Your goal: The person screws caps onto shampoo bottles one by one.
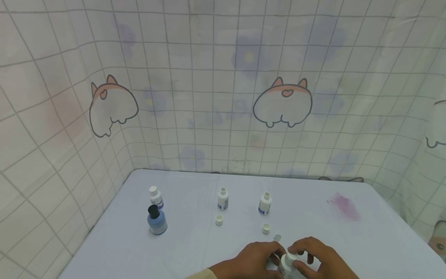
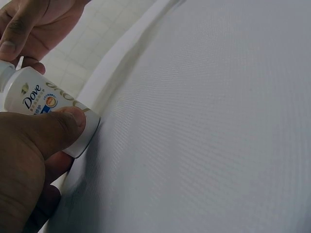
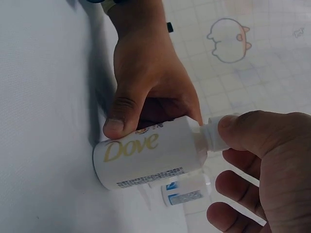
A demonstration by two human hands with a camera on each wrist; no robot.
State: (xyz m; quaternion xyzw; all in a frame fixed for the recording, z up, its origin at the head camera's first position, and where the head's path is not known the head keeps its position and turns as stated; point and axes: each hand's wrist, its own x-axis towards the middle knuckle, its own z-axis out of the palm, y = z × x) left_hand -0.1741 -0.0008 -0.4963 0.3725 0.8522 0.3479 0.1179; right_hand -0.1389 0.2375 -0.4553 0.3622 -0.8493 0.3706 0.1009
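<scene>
At the front of the table, my left hand (image 1: pixel 256 259) grips the body of a small white Dove bottle (image 3: pixel 146 160), thumb and fingers on opposite sides. The bottle's base appears to rest on the white cloth. My right hand (image 1: pixel 318 257) pinches the bottle's white cap (image 3: pixel 216 133) between thumb and fingers; the cap sits on the neck. In the right wrist view the other right fingers hang loosely curled beside the bottle. Beyond the hands stand two uncapped white bottles (image 1: pixel 223 201), (image 1: pixel 265 206), each with a loose white cap (image 1: pixel 219 220), (image 1: pixel 266 228) in front.
At the left stand a capped white bottle (image 1: pixel 156 198) and, before it, a blue bottle (image 1: pixel 157 223) with a black lid. A pink stain (image 1: pixel 345 207) marks the cloth at right. A small grey spot (image 1: pixel 277 237) lies near the hands. Grid-patterned curtains (image 1: pixel 209 97) surround the table.
</scene>
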